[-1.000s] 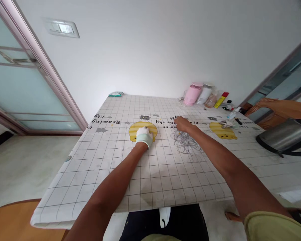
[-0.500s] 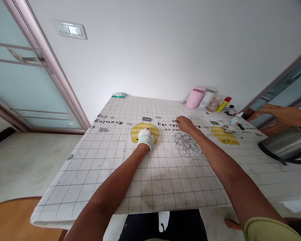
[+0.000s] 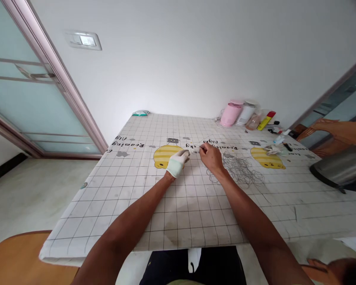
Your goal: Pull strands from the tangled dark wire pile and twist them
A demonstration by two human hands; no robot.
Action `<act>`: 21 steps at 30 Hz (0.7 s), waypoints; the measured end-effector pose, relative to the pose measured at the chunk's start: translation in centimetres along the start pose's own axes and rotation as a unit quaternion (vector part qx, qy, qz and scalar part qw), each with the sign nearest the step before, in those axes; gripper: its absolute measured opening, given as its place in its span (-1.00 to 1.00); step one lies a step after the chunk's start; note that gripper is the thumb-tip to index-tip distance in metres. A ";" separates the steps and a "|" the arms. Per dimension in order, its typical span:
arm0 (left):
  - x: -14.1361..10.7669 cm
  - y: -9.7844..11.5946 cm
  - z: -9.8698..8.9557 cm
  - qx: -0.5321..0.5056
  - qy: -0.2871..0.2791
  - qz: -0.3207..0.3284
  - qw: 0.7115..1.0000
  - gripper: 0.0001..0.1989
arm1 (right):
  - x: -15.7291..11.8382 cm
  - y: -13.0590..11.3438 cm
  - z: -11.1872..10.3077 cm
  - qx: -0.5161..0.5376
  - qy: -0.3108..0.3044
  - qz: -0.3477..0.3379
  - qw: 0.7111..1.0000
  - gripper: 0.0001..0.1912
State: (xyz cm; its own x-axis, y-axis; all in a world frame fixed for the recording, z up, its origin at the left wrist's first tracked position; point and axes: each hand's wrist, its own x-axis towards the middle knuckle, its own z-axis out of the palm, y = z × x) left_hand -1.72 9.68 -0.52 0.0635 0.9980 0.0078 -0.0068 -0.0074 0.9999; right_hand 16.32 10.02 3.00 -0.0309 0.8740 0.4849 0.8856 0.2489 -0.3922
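On the gridded tablecloth (image 3: 178,206), mid-table: left hand (image 3: 177,162), in a white glove, rests on the yellow cartoon print (image 3: 165,155), fingers curled loosely, reaching right. Right hand (image 3: 210,157), bare, sits just beside it, fingertips pinched on a thin wire strand (image 3: 202,144). Tangled wire pile (image 3: 240,169) lies just right of that hand. Far right: pink container (image 3: 230,113), bottles (image 3: 256,118).

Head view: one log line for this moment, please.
left hand: gloved, fingers on tablecloth | right hand: bare, pinching thin wire | wire tangle: right of hands
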 end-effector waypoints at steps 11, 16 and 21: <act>0.6 0.2 -0.3 -0.061 0.021 -0.029 0.997 -0.80 | -3.8 -0.7 1.3 0.062 0.003 -0.001 0.998 -0.65; 0.3 1.5 -1.6 0.011 0.034 -0.021 0.999 -0.81 | -4.0 -0.4 -1.0 0.020 0.121 -0.120 0.985 -0.75; -0.6 2.8 -1.9 0.052 0.000 0.005 0.999 -0.80 | -3.4 0.4 -1.1 0.013 0.051 -0.189 0.981 -0.65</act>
State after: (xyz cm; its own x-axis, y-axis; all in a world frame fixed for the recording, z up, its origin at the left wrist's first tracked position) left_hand -3.72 9.15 2.26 0.0642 0.9978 0.0168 0.0971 -0.0230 0.9950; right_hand 17.26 6.68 2.02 -0.3066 0.6712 0.6750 0.8076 0.5587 -0.1887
